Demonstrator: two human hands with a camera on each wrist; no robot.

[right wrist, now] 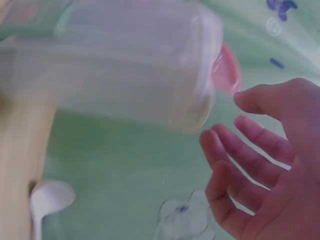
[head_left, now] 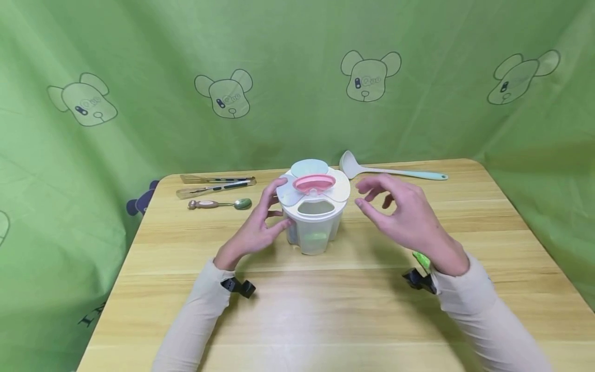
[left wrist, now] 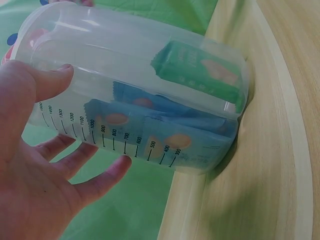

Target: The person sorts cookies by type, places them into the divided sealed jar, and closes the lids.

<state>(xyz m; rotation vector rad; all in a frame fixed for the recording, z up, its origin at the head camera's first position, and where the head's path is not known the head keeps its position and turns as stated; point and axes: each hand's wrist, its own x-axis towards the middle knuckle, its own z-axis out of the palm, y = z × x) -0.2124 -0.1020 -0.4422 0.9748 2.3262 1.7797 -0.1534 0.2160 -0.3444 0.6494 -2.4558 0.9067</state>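
A clear plastic storage canister (head_left: 313, 237) stands upright on the table, with a white lid (head_left: 343, 190), a pink oval handle (head_left: 314, 182) and pale blue flaps. My left hand (head_left: 257, 227) grips its left side, thumb on the front and fingers around the wall. Through that wall, the left wrist view shows a green packet (left wrist: 200, 72) and several blue packets (left wrist: 175, 137) beside printed measuring marks. My right hand (head_left: 409, 214) hovers just right of the lid, fingers loosely bent, holding nothing. In the right wrist view its fingertips are apart from the pink handle.
Metal tongs (head_left: 216, 187) and a spoon with a brown handle (head_left: 220, 204) lie at the back left. A white ladle with a light blue handle (head_left: 395, 171) lies at the back right. A bright green item (head_left: 422, 261) shows beside my right wrist. Green curtain (head_left: 297, 124) hangs behind the table.
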